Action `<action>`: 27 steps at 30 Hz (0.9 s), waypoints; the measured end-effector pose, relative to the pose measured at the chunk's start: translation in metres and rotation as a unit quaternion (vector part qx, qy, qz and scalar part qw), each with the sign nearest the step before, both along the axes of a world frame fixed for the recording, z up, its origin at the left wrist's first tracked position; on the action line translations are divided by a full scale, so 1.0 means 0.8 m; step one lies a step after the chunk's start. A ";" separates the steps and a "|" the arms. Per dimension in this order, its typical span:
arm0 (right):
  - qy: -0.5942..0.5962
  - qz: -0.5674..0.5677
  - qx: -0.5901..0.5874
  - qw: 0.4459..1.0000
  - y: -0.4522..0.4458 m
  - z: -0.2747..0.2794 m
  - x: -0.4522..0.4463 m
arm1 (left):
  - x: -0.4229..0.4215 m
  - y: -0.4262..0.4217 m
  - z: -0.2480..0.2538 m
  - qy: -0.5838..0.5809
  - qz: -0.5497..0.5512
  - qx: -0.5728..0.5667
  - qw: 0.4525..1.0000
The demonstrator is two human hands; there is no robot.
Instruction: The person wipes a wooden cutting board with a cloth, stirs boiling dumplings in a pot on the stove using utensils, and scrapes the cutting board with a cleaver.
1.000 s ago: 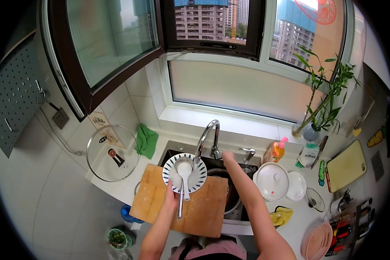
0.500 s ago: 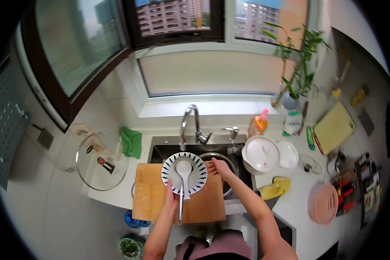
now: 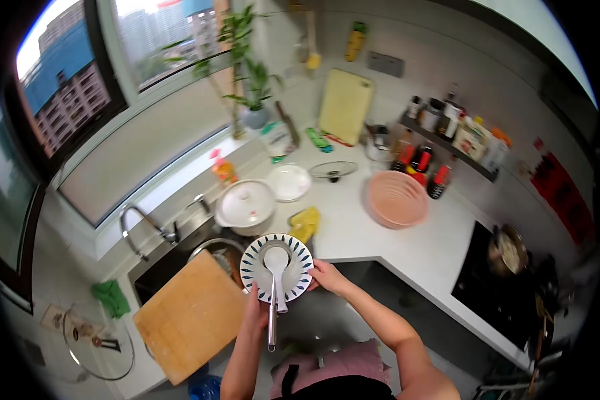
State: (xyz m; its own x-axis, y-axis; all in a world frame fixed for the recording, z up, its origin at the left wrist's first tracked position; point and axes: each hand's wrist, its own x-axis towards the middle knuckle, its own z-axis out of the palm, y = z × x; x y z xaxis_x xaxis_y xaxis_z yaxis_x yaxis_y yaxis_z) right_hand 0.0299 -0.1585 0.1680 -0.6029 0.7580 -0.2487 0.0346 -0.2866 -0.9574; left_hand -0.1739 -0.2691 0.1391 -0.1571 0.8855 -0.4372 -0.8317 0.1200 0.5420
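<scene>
A white bowl (image 3: 299,275) with a ring of blue leaf-shaped marks is held up in front of my body, between the sink and the counter corner. My left hand (image 3: 255,308) is closed on its lower left rim. At the right rim, my right hand (image 3: 327,276) grips with thumb and fingers. Inside the bowl lie a white spoon (image 3: 277,263) and a metal-handled ladle (image 3: 272,328); both handles stick out over the near rim. The spoon covers part of the ladle's head.
A wooden cutting board (image 3: 192,317) lies across the sink (image 3: 147,283), with a metal pot (image 3: 223,250) partly behind it. A lidded white pot (image 3: 245,205), a yellow cloth (image 3: 305,223) and a pink basket (image 3: 397,199) stand on the counter. A pan (image 3: 509,250) sits on the stove at right.
My view has turned right, bringing the stove into sight. The bowl has moved away from above the cutting board. My right hand, earlier apart from the bowl, now holds its right rim.
</scene>
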 end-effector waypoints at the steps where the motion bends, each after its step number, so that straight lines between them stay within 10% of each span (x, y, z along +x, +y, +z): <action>1: -0.006 -0.027 0.006 1.000 -0.002 0.003 0.037 | 0.028 0.012 -0.005 0.003 -0.040 0.010 0.999; 15: -0.132 -0.251 0.037 0.958 -0.033 -0.024 0.536 | 0.502 0.095 -0.108 -0.073 -0.286 -0.013 0.955; 27: -0.086 -0.347 -0.153 0.921 -0.048 -0.112 0.649 | 0.651 0.165 -0.175 -0.019 -0.289 -0.057 0.955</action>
